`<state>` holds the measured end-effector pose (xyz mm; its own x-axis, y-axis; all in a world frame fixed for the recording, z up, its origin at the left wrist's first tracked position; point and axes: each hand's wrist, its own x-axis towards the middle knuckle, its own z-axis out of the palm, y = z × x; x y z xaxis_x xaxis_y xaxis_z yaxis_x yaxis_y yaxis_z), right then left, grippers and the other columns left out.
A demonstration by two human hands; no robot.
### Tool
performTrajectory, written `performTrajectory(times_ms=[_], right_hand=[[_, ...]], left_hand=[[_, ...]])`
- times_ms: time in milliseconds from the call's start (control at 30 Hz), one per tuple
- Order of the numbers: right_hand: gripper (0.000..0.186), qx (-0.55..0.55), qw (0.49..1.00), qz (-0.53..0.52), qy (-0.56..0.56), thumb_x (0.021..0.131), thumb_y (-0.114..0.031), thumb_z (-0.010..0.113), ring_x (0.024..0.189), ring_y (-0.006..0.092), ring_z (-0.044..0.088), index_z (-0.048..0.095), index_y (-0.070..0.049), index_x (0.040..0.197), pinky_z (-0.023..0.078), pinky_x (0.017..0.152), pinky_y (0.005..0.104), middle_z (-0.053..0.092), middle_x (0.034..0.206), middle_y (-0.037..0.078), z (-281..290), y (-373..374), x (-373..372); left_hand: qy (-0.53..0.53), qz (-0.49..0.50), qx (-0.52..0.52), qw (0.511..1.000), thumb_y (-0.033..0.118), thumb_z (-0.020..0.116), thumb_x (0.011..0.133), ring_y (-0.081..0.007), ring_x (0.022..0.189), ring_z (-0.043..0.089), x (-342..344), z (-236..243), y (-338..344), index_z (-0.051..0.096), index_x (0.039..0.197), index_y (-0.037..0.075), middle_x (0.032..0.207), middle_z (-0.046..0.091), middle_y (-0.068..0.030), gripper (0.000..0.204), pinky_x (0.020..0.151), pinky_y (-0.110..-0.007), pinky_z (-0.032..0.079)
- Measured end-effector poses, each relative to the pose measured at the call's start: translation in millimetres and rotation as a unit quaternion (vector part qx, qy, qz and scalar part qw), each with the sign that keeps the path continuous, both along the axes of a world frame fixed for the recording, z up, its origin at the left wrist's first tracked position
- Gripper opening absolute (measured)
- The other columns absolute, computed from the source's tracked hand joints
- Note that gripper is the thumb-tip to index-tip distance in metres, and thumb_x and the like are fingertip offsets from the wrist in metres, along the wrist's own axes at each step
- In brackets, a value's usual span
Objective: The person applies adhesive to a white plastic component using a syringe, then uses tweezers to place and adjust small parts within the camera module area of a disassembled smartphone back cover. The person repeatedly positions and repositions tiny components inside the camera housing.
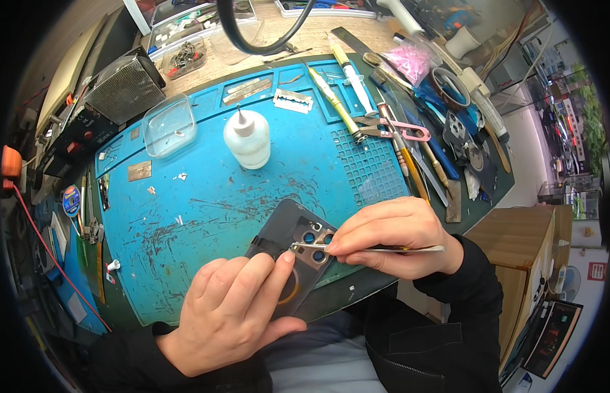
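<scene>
A dark phone back cover [286,215] with a cluster of round camera lenses lies tilted at the mat's near edge. My left hand [226,308] grips the cover, fingers across its face and thumb along its lower side. Between the thumb and fingers of my right hand [397,234] is a pair of thin metal tweezers [413,249]. Their tips reach over the metal plate [313,256] around the lenses, close to my left index fingertip. Whether anything tiny sits between the tips is too small to tell.
On the blue repair mat [207,242] stands a translucent bottle [248,141] with a nozzle. A clear plastic box [169,128] is farther left. Syringes, pink-handled cutters [410,130] and several tools crowd the right side. A black cable [229,26] loops overhead.
</scene>
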<state>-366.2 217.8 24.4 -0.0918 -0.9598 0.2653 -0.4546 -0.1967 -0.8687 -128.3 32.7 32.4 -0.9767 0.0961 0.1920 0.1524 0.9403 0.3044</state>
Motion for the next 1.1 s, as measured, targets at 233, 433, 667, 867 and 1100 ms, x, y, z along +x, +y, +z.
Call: performTrajectory(times_ms=[233, 433, 667, 867, 1100], right_hand=[[0.022, -0.002, 1.0, -0.002, 0.006, 0.088, -0.001, 0.082, 0.092, 0.0294, 0.08, 0.079, 0.002, 0.11, 0.064, 0.077, 0.0346, 0.08, 0.101, 0.017, 0.6, -0.4, 0.5], [0.022, -0.001, 1.0, -0.005, -0.008, 0.089, 0.001, 0.082, 0.09, 0.0293, 0.08, 0.079, 0.003, 0.11, 0.064, 0.077, 0.0345, 0.08, 0.1, 0.018, 1.0, 0.9, 0.4], [0.022, -0.008, 1.0, 0.004, 0.0, 0.089, 0.0, 0.082, 0.09, 0.0301, 0.08, 0.079, 0.003, 0.11, 0.063, 0.076, 0.0349, 0.08, 0.1, 0.017, 1.9, 0.0, 0.4], [0.021, -0.014, 1.0, 0.001, -0.007, 0.089, -0.001, 0.082, 0.09, 0.03, 0.08, 0.079, 0.002, 0.11, 0.063, 0.076, 0.0351, 0.08, 0.1, 0.017, 1.3, 0.1, 0.0], [0.022, -0.019, 1.0, 0.0, -0.006, 0.088, 0.0, 0.082, 0.089, 0.0296, 0.08, 0.079, 0.002, 0.11, 0.063, 0.075, 0.0345, 0.08, 0.099, 0.017, -0.6, 0.0, 0.2]], left_hand=[[0.003, -0.002, 0.007, 1.0, 0.053, 0.074, 0.088, -0.0263, 0.107, 0.061, -1.4, 1.8, -1.5, 0.067, 0.136, -0.004, 0.126, 0.058, -0.0105, 0.074, 0.092, -0.04, 0.05], [0.008, -0.009, -0.011, 1.0, 0.062, 0.065, 0.095, -0.0309, 0.109, 0.058, 2.7, -5.3, -3.0, 0.067, 0.137, -0.004, 0.124, 0.058, -0.0129, 0.078, 0.095, -0.044, 0.049], [0.011, 0.011, 0.0, 1.0, 0.053, 0.074, 0.09, -0.0279, 0.112, 0.059, 1.1, 0.9, -0.3, 0.067, 0.136, -0.004, 0.127, 0.058, -0.0126, 0.074, 0.095, -0.04, 0.051], [0.012, 0.024, 0.014, 1.0, 0.06, 0.066, 0.095, -0.0294, 0.113, 0.059, 4.9, 5.6, -1.2, 0.068, 0.134, -0.007, 0.129, 0.059, -0.0145, 0.078, 0.097, -0.039, 0.054], [0.006, 0.01, -0.009, 1.0, 0.059, 0.069, 0.093, -0.0288, 0.114, 0.059, 11.9, 1.0, 1.3, 0.068, 0.135, -0.008, 0.132, 0.058, -0.0149, 0.078, 0.098, -0.038, 0.053]])
